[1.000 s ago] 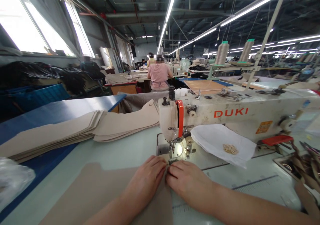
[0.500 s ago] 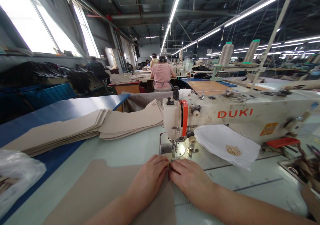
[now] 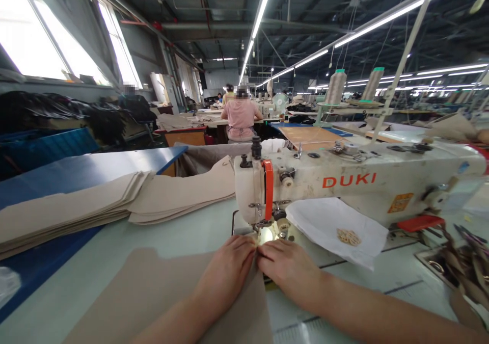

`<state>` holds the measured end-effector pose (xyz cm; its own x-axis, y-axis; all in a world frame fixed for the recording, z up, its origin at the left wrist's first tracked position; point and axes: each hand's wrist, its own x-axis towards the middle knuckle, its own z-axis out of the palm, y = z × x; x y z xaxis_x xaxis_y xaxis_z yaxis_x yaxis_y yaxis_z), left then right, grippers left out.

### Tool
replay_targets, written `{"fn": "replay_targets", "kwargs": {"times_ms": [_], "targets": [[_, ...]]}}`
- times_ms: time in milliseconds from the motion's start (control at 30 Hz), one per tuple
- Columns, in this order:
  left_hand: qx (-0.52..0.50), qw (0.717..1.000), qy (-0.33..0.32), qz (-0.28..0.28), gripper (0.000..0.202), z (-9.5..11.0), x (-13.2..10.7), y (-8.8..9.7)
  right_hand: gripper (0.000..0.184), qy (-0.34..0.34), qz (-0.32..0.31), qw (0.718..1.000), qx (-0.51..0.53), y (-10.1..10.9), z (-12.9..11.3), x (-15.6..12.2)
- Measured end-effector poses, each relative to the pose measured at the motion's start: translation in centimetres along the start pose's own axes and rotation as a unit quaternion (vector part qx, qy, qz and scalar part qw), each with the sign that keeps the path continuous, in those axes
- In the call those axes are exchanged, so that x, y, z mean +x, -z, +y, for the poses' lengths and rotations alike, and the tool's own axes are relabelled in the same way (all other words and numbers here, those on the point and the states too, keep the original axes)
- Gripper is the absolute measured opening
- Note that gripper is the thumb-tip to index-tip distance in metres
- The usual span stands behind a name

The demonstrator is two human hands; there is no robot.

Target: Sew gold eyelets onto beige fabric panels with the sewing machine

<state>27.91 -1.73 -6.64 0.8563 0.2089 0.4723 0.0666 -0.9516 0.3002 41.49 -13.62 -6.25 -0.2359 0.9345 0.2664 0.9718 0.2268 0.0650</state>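
A beige fabric piece (image 3: 153, 293) lies flat on the pale green table in front of a white DUKI sewing machine (image 3: 344, 181). My left hand (image 3: 227, 270) rests on the fabric's right edge, fingers together and pressed down, fingertips just short of the needle and presser foot (image 3: 262, 227). My right hand (image 3: 292, 270) lies beside it, fingers stretched flat on the fabric edge and the table. The two hands touch at the fingertips. The fabric under them is partly hidden.
Stacks of beige cut pieces (image 3: 114, 201) lie at the left on a blue surface (image 3: 76, 173). A white cloth (image 3: 336, 229) with small gold rings sits right of the needle. Thread cones (image 3: 336, 86) stand behind. A person in pink (image 3: 240, 117) sits ahead. Tools fill a tray (image 3: 458, 267) at right.
Both hands have crept slightly closer to the needle with the fabric edge. A small dark thing seen between the fingertips earlier no longer shows. The camera shifted a little.
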Motion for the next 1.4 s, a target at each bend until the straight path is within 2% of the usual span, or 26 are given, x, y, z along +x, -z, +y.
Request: {"fn": "replay_targets", "kwargs": {"times_ms": [267, 733, 1033, 1233, 1400], "targets": [[-0.006, 0.999, -0.025, 0.035, 0.020, -1.0, 1.1, -0.8, 0.006, -0.024, -0.004, 0.999, 0.026, -0.1, 0.7, 0.1], [-0.028, 0.998, -0.007, 0.054, 0.018, -1.6, 1.4, -0.6, 0.010, -0.030, -0.002, 0.998, 0.047, -0.5, 1.1, 0.5], [-0.034, 0.999, 0.013, 0.035, 0.018, -1.3, 1.5, -0.3, 0.009, -0.039, 0.010, 0.998, 0.049, -0.5, 0.8, 0.4], [-0.010, 1.000, 0.019, 0.020, 0.022, -1.0, 0.7, 0.2, 0.010, -0.006, 0.018, 0.998, 0.057, -0.6, 0.7, -0.2], [0.029, 0.999, 0.029, -0.018, 0.027, -1.2, 0.0, 0.1, 0.009, 0.010, 0.017, 0.998, 0.064, -0.3, 0.7, -0.4]]}}
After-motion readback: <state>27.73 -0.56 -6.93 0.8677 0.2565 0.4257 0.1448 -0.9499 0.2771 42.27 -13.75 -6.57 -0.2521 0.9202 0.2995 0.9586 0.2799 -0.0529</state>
